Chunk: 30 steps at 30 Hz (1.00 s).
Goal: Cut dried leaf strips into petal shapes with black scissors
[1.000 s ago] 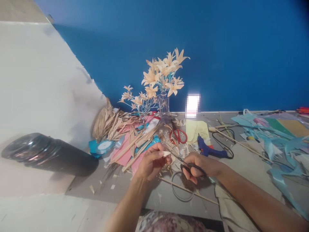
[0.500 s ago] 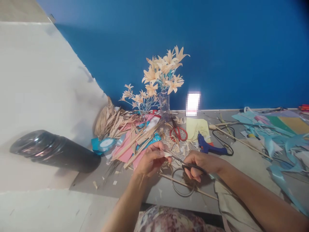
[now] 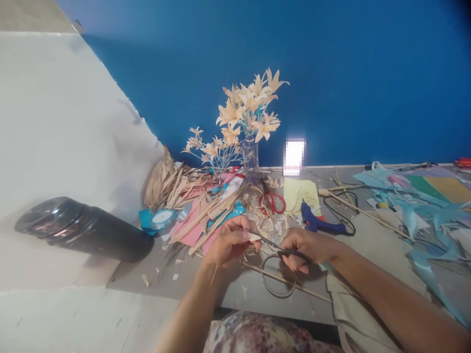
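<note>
My left hand [image 3: 231, 241] pinches a small pale piece of material [image 3: 254, 237], perhaps dried husk, between thumb and fingers. Dark-handled scissors [image 3: 270, 241] are gripped in my right hand [image 3: 303, 248], fingers wrapped in the handles. Their blades reach left and lie against the pale piece near my left fingertips. Below both hands, a wire ring [image 3: 278, 293] and a thin stick [image 3: 312, 294] rest on the table. Beyond my hands lie pale scraps and red-handled scissors [image 3: 273, 202].
Pale artificial flowers [image 3: 253, 105] stand in a clear vase [image 3: 250, 159] at the back. A blue glue gun [image 3: 321, 223] lies beyond my right hand, its cord curling behind. To the left leans a black cylinder [image 3: 99, 230]. Light-blue ribbon [image 3: 434, 264] spreads across the right side.
The scissor blades look more closed and shift slightly at the pale piece. Both hands stay almost in place.
</note>
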Each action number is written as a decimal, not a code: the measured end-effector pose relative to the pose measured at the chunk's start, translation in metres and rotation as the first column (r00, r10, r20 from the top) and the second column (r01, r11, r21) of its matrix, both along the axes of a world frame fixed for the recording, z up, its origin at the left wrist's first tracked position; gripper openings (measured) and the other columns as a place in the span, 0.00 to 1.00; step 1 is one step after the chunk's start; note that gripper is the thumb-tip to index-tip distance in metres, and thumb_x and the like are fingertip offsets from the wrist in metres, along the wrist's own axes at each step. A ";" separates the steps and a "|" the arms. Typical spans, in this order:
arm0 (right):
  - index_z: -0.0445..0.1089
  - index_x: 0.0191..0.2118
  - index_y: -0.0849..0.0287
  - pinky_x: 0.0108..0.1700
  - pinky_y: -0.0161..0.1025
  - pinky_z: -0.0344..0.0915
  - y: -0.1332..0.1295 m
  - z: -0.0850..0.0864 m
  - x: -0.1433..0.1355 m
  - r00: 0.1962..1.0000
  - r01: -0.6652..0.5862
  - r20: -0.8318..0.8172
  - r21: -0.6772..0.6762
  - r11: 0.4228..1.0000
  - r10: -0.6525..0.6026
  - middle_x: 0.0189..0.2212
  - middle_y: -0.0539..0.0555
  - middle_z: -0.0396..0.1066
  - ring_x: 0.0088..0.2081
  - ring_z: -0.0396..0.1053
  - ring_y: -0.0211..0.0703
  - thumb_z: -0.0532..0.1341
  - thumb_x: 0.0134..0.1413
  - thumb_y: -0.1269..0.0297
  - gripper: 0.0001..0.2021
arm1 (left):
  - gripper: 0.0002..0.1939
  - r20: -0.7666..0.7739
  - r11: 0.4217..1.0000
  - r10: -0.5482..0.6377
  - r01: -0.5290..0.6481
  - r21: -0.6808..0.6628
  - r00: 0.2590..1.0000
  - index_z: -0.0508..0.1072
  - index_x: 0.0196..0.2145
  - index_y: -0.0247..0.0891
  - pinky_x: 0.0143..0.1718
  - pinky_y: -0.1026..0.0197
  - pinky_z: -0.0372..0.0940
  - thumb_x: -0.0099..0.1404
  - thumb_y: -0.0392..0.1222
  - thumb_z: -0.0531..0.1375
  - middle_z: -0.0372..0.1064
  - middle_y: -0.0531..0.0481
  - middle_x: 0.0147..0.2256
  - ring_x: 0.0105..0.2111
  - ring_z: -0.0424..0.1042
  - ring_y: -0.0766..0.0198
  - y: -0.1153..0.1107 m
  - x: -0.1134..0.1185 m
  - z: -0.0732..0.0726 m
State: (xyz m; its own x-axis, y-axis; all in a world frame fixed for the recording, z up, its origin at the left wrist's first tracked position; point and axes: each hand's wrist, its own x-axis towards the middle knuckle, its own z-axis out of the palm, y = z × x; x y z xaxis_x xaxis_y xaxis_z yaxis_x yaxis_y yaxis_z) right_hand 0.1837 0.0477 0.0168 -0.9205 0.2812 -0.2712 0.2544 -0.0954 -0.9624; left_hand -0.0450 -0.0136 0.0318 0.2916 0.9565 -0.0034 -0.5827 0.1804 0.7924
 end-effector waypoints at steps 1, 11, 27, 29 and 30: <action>0.68 0.19 0.64 0.18 0.28 0.49 0.000 -0.002 0.000 1.000 0.005 -0.020 0.001 1.000 -0.005 0.13 0.47 0.64 0.15 0.56 0.29 0.66 0.49 0.53 0.19 | 0.09 -0.011 1.000 0.008 -0.007 0.003 1.000 0.70 0.24 0.35 0.30 0.59 0.64 0.51 0.36 0.68 0.71 0.50 0.25 0.24 0.72 0.61 0.000 0.000 0.000; 0.71 0.28 0.65 0.20 0.30 0.52 0.000 0.001 -0.004 0.976 0.096 -0.193 -0.037 0.995 -0.101 0.17 0.50 0.67 0.18 0.59 0.33 0.62 0.43 0.30 0.34 | 0.11 -0.007 0.987 0.150 -0.150 -0.063 0.989 0.72 0.24 0.36 0.28 0.63 0.60 0.53 0.41 0.71 0.66 0.54 0.21 0.22 0.65 0.68 0.000 0.009 -0.011; 0.69 0.34 0.60 0.27 0.31 0.55 -0.004 -0.005 -0.017 0.749 0.640 -0.225 0.005 0.768 -0.623 0.23 0.45 0.63 0.25 0.58 0.34 0.72 0.37 0.58 0.18 | 0.12 -0.071 0.949 0.211 -0.222 -0.223 0.975 0.74 0.26 0.35 0.27 0.67 0.59 0.50 0.42 0.72 0.66 0.55 0.20 0.21 0.64 0.71 0.000 0.045 -0.028; 0.69 0.35 0.59 0.25 0.31 0.54 -0.005 -0.004 -0.018 0.716 0.687 -0.186 0.015 0.726 -0.673 0.22 0.44 0.62 0.24 0.56 0.34 0.71 0.37 0.60 0.17 | 0.12 -0.099 0.948 0.207 -0.224 -0.224 0.973 0.74 0.26 0.35 0.26 0.67 0.58 0.50 0.42 0.72 0.66 0.55 0.20 0.21 0.65 0.71 0.001 0.048 -0.028; 0.68 0.35 0.59 0.25 0.31 0.54 -0.005 -0.004 -0.018 0.701 0.705 -0.173 0.025 0.709 -0.692 0.22 0.44 0.62 0.23 0.56 0.34 0.70 0.37 0.61 0.17 | 0.12 -0.120 0.949 0.204 -0.226 -0.221 0.972 0.74 0.26 0.35 0.26 0.67 0.58 0.50 0.42 0.72 0.67 0.55 0.20 0.21 0.65 0.71 0.001 0.049 -0.027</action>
State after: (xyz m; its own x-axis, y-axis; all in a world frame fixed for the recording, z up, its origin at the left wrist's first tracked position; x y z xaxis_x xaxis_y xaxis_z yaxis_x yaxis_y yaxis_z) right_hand 0.1659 0.0426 0.0130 -0.4757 0.8738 -0.1010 0.0100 -0.1095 -0.9939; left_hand 0.0038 -0.0124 0.0045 0.0667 0.9662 -0.2492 -0.5527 0.2437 0.7969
